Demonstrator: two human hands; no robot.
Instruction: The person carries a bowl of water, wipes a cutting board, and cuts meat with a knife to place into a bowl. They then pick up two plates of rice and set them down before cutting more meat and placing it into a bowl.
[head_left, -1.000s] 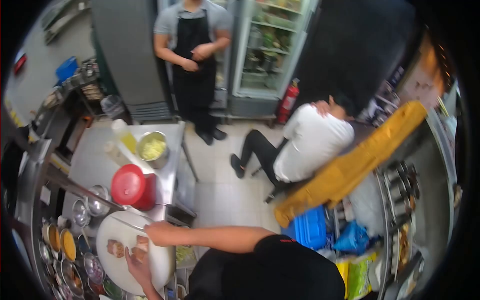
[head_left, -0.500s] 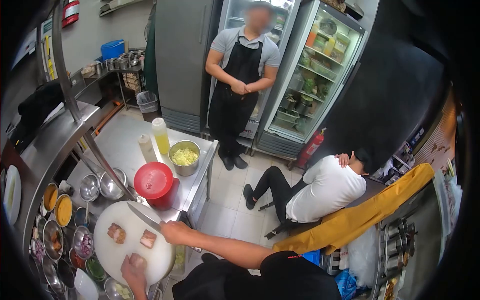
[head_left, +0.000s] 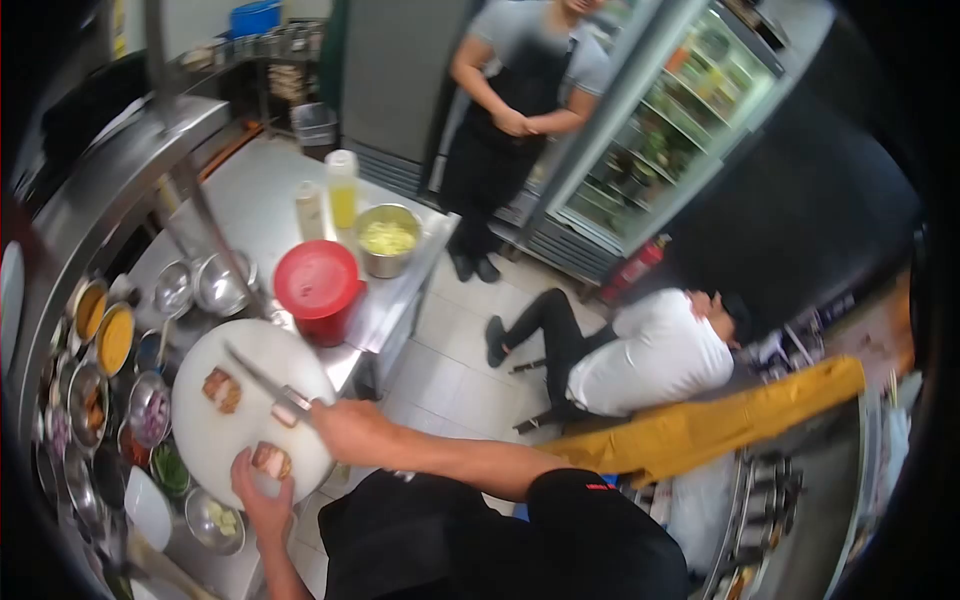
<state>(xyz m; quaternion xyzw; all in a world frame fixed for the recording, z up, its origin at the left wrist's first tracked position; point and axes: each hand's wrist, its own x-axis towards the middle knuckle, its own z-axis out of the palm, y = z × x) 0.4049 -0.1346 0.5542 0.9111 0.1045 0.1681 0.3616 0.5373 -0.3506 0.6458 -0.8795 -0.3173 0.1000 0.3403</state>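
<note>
My right hand (head_left: 352, 432) is closed around the handle of a kitchen knife (head_left: 262, 376). Its blade points to the upper left over a round white cutting board (head_left: 200, 452) and overlaps one piece of pork (head_left: 287, 414). My left hand (head_left: 264, 500) sits at the board's near edge, with thumb and fingers round another piece of pork (head_left: 271, 460), pale on top and browned at the side. A browned, cut chunk of pork (head_left: 222, 390) lies apart on the left half of the board.
Bowls of chopped red onion (head_left: 150, 414) and orange sauce (head_left: 115, 338) crowd the left. Beyond the board stand a red lidded container (head_left: 316, 282), squeeze bottles (head_left: 342, 190) and a pot (head_left: 388, 240) of chopped pale vegetable. One person (head_left: 520, 110) stands by the fridges; another (head_left: 650, 350) sits at right.
The view has shifted, and surroundings look blurred. My left hand has turned the near piece of pork, showing its browned side. The knife blade now crosses over the middle piece.
</note>
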